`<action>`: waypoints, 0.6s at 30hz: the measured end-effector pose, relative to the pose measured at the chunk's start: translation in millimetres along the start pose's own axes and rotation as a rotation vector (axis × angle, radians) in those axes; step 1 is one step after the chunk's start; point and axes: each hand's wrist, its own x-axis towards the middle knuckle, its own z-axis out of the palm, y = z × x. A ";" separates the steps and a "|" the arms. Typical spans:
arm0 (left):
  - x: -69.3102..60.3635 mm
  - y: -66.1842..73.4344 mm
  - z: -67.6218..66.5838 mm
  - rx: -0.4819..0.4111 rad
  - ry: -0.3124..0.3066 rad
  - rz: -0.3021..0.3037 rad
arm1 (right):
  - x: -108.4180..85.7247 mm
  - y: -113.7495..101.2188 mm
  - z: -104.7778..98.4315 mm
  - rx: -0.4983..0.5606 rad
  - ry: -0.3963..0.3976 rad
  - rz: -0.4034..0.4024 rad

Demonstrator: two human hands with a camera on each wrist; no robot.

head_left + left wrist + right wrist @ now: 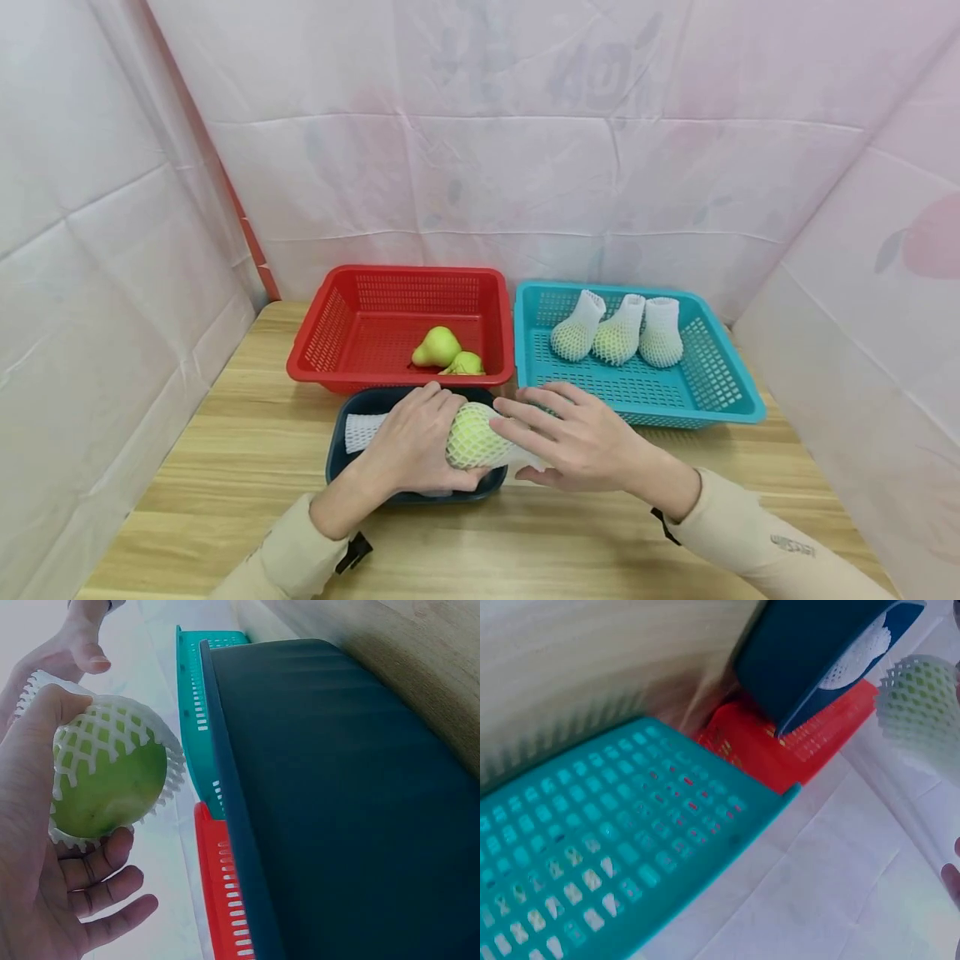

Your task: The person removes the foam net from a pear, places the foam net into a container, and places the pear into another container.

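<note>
Over the dark blue basin (pixel 335 454), my left hand (pixel 408 446) holds a green pear (pixel 472 437) covered by a white foam net. In the left wrist view, the thumb and fingertips grip the pear (pixel 112 791), whose rounded bottom shows bare through the net's open end. My right hand (pixel 581 442) is beside the net's narrow end, its fingers spread and fairly straight. At the edge of the right wrist view, fingertips of the right hand (pixel 951 881) appear apart from the netted pear (pixel 919 709). White foam netting (pixel 363 431) lies in the basin, partly hidden by the left hand.
Behind the basin stands a red basket (pixel 307 346) with two bare pears (pixel 438 347). To its right, a teal basket (pixel 720 367) holds three netted pears (pixel 662 333) along its back. White cloth (pixel 495 183) hangs around the wooden table (pixel 225 475).
</note>
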 end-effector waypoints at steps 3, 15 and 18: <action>1.2 0.6 -0.1 -0.004 -0.016 -0.001 | 1.6 -4.1 3.9 -0.025 -0.005 -0.001; 1.7 3.8 -1.5 0.000 -0.051 -0.019 | 5.8 -10.2 15.6 -0.060 -0.009 0.030; 1.8 4.3 -1.6 0.008 -0.049 -0.023 | 5.2 -10.9 17.4 -0.056 -0.009 0.041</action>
